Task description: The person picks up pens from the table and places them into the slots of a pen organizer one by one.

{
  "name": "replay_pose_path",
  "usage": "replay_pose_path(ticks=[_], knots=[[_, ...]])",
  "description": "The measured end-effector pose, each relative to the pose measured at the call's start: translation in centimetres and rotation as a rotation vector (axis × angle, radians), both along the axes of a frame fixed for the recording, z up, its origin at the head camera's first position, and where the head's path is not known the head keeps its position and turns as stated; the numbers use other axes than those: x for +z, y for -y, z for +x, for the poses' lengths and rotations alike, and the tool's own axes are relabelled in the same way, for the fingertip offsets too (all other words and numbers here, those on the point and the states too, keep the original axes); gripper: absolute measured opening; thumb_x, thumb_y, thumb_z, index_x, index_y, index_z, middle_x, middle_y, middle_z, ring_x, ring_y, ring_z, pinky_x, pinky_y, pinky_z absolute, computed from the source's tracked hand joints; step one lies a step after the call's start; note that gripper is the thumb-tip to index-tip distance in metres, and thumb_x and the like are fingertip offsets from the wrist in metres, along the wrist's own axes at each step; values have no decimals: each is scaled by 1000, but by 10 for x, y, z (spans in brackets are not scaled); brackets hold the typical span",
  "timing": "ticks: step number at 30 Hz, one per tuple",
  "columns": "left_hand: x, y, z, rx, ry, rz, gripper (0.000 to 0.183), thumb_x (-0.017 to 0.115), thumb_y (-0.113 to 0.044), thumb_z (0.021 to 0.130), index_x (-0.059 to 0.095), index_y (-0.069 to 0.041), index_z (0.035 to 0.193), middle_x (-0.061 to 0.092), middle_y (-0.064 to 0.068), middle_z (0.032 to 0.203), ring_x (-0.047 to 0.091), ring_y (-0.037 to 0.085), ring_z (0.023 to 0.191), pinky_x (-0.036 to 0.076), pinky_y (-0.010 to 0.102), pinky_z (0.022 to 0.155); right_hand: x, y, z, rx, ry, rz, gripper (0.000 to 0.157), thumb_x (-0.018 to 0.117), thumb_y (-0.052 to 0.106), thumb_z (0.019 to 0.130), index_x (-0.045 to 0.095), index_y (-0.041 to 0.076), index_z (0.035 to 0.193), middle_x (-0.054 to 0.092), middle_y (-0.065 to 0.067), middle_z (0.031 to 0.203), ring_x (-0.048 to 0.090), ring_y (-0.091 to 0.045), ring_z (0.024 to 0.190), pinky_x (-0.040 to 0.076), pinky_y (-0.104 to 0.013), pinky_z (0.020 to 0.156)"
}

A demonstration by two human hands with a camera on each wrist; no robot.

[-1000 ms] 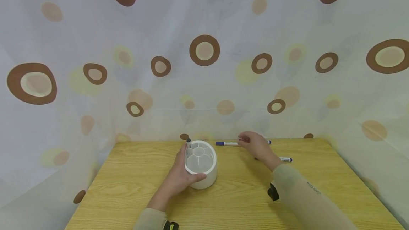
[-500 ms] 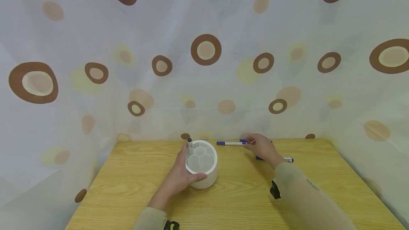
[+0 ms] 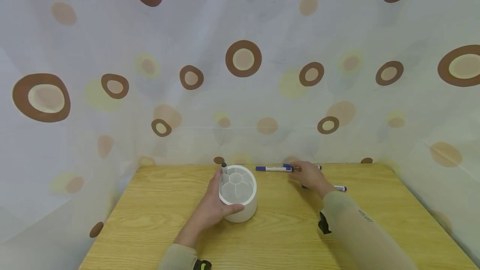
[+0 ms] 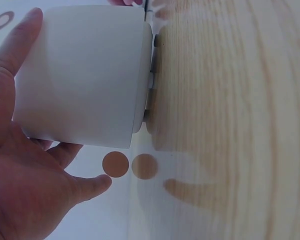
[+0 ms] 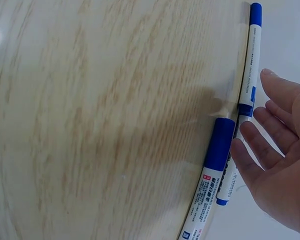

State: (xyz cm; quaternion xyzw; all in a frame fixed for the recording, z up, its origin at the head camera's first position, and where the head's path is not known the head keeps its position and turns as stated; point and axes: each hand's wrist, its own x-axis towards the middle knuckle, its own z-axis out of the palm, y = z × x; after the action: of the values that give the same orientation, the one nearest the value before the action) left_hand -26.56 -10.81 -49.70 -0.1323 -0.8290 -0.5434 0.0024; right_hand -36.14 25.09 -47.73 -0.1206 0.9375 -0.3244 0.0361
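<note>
My left hand [image 3: 211, 207] holds a round white pen holder [image 3: 243, 212] from its left side, thumb across the front. In the left wrist view, the thumb and fingers wrap the white wall [image 4: 85, 75]. A black-topped marker [image 3: 224, 168] stands in a left compartment; the other visible compartments hold nothing. At the table's back edge, my right hand [image 3: 309, 176] reaches over blue-capped white markers. Its fingers are spread and relaxed in the right wrist view, right beside one marker [image 5: 230, 175]. A second marker [image 5: 255, 60] lies end to end with it, and a third [image 5: 207, 185] lies nearer.
The wooden table [image 3: 150, 220] ends at a pale curtain [image 3: 240, 95] with brown and yellow circles, which rises behind and at both sides. In the head view, the nearest marker [image 3: 340, 188] is partly covered by my right hand.
My right hand has shifted slightly right and toward me, uncovering more of the back markers and a blue cap. My left hand and the pen holder stay put.
</note>
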Motion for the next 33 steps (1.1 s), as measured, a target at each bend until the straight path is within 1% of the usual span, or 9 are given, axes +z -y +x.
replay_pose_path(ticks=[2,6,8,11,16,21,28,33], knots=[[0,-1,0,-1,1,0,138,103,-29,78,9,-11,177,31,26,172,40,50,153,28,72,125,-1,0,0,11,2,-4,50,71,13,108,59,-11,150,63,-34,145,65,-48,124,57,-60,100],[-1,-1,1,-6,1,2,138,103,-29,78,9,-11,177,28,27,173,38,50,154,27,72,126,-4,0,1,26,-4,-9,52,71,11,108,56,-15,150,62,-35,144,65,-47,122,58,-59,99],[-1,-1,1,-10,0,6,138,103,-30,79,8,-10,177,27,28,174,37,50,155,26,72,126,-5,0,0,19,-3,-16,53,71,11,108,55,-16,150,62,-36,144,62,-52,130,56,-62,103],[-1,-1,1,-11,-1,13,138,103,-29,79,8,-10,177,26,27,174,37,49,155,26,71,127,-6,1,-1,15,-14,-16,49,72,11,107,58,-16,147,64,-35,140,61,-54,130,56,-63,104],[0,-1,0,-8,-2,8,138,103,-30,78,8,-10,177,27,26,174,37,48,155,26,70,127,-9,2,-3,30,-54,29,39,74,9,104,68,-12,137,69,-31,129,67,-50,121,57,-63,102],[1,-1,0,-7,-1,4,138,103,-30,79,8,-9,177,26,27,174,36,48,156,26,70,127,-13,0,-3,33,-72,64,28,75,7,101,76,-7,126,72,-24,121,69,-45,114,58,-63,99],[0,-1,0,1,4,-6,138,103,-31,79,7,-9,177,26,27,174,35,49,156,26,70,127,-17,2,-4,6,-85,109,19,78,10,100,78,-2,116,73,-14,108,71,-38,104,59,-60,94],[1,0,1,6,3,-11,138,103,-31,79,8,-9,177,28,27,174,37,49,156,26,70,127,-20,7,-5,-19,-83,126,14,79,11,100,79,1,110,73,-12,108,71,-37,105,58,-60,95]])
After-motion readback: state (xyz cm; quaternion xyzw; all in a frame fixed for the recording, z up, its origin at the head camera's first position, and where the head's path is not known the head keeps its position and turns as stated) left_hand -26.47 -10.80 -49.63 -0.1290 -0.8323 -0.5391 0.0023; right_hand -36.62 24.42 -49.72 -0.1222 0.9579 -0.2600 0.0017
